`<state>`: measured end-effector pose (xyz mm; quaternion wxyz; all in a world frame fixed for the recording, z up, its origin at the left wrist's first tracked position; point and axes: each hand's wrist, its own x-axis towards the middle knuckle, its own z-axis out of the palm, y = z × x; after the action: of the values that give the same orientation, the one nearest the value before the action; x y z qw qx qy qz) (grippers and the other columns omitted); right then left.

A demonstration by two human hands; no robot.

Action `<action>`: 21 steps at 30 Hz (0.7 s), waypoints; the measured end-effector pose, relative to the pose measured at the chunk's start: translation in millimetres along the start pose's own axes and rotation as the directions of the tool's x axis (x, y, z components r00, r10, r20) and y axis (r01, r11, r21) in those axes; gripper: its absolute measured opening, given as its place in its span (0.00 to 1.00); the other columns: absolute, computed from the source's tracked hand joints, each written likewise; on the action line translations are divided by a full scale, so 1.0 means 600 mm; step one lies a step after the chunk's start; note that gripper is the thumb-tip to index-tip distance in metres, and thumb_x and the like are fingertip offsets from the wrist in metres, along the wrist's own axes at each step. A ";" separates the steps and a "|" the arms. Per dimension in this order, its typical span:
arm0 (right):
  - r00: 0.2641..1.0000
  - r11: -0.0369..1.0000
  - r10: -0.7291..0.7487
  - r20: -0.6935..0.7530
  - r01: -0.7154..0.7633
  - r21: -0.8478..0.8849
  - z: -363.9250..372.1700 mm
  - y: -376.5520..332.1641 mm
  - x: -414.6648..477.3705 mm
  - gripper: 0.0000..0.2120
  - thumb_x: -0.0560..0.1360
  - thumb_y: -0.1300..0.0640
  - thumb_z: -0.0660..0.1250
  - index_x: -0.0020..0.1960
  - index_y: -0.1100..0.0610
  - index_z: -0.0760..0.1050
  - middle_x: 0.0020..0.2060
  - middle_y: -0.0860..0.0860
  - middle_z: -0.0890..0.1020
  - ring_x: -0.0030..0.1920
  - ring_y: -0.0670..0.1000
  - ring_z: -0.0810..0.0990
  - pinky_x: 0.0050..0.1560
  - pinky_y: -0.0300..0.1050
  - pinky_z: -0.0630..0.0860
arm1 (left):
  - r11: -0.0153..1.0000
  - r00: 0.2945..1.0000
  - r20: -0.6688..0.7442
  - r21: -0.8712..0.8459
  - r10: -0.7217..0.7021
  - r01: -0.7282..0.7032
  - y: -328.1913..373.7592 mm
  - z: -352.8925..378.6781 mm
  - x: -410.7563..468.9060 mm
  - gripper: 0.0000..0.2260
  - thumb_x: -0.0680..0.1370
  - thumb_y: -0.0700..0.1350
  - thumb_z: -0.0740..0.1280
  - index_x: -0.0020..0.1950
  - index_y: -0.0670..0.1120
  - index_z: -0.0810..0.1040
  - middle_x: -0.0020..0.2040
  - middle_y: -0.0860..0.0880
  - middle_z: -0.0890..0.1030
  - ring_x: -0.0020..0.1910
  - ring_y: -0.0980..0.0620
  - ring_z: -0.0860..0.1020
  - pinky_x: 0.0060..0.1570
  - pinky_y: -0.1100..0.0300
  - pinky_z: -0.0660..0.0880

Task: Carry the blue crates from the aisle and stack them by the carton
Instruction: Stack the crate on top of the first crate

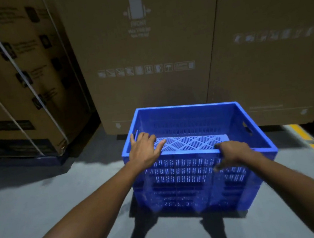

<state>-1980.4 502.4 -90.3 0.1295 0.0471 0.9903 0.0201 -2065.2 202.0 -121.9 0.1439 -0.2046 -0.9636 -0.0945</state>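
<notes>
A blue slotted plastic crate (196, 179) stands open-topped on the grey floor, right in front of a tall brown carton (146, 65). My left hand (145, 149) lies over the crate's near left corner, its fingers spread flat across the rim. My right hand (232, 152) is curled around the near rim, right of the middle, with its fingers hooked inside. The crate's floor shows a diamond pattern of slots, and nothing lies in it. Whether it rests on another crate is not visible.
A second tall carton (274, 56) stands at the right. Strapped brown boxes (16, 80) on a dark pallet (26, 163) fill the left. A yellow floor line (307, 137) runs at the far right. Grey floor (62, 188) lies in front of me.
</notes>
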 end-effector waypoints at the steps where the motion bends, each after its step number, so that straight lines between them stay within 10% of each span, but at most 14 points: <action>1: 0.998 0.998 -0.064 -0.021 0.064 0.017 0.001 -0.036 0.004 0.44 0.60 0.27 0.72 0.70 0.45 0.68 0.65 0.48 0.77 0.65 0.54 0.76 0.61 0.51 0.73 | 0.999 1.000 0.015 0.033 -0.024 0.023 -0.007 0.003 -0.002 0.32 0.77 0.68 0.43 0.56 0.49 0.77 0.58 0.47 0.77 0.68 0.47 0.68 0.73 0.37 0.51; 9: 0.988 0.993 -0.104 -0.117 0.096 -0.073 0.006 -0.157 0.035 0.46 0.61 0.19 0.60 0.69 0.48 0.71 0.60 0.50 0.81 0.59 0.55 0.79 0.54 0.53 0.75 | 0.995 0.994 0.108 0.100 -0.029 0.018 -0.003 0.002 -0.002 0.31 0.79 0.67 0.44 0.70 0.50 0.70 0.70 0.42 0.72 0.74 0.42 0.62 0.72 0.39 0.57; 13: 0.979 0.978 -0.106 -0.177 0.135 0.159 0.011 -0.154 0.013 0.42 0.67 0.19 0.47 0.67 0.44 0.74 0.58 0.46 0.82 0.59 0.53 0.79 0.54 0.50 0.73 | 0.999 0.984 0.173 0.047 -0.027 0.019 -0.007 0.003 -0.009 0.33 0.79 0.67 0.43 0.76 0.50 0.63 0.75 0.43 0.65 0.77 0.42 0.57 0.74 0.38 0.52; 17: 0.807 0.952 0.131 -0.576 0.060 0.301 0.046 -0.157 0.013 0.29 0.75 0.31 0.49 0.42 0.49 0.80 0.33 0.46 0.80 0.40 0.52 0.80 0.37 0.45 0.68 | 0.994 0.997 -0.045 0.086 -0.070 0.073 -0.002 0.019 -0.028 0.28 0.80 0.64 0.45 0.67 0.47 0.71 0.61 0.45 0.78 0.63 0.45 0.73 0.62 0.47 0.67; 21: 0.694 0.965 0.231 -0.682 -0.076 0.250 0.090 -0.195 0.025 0.20 0.78 0.45 0.55 0.38 0.52 0.80 0.40 0.49 0.81 0.44 0.54 0.74 0.46 0.51 0.65 | 0.997 0.975 -0.216 0.042 -0.061 0.072 0.002 0.037 -0.049 0.22 0.81 0.58 0.49 0.59 0.47 0.76 0.53 0.49 0.80 0.54 0.47 0.76 0.54 0.49 0.70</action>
<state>-1991.3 388.8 -152.2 -0.2665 0.1317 0.9533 -0.0531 -2044.2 197.8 -151.7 0.2486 -0.1571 -0.9508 -0.0970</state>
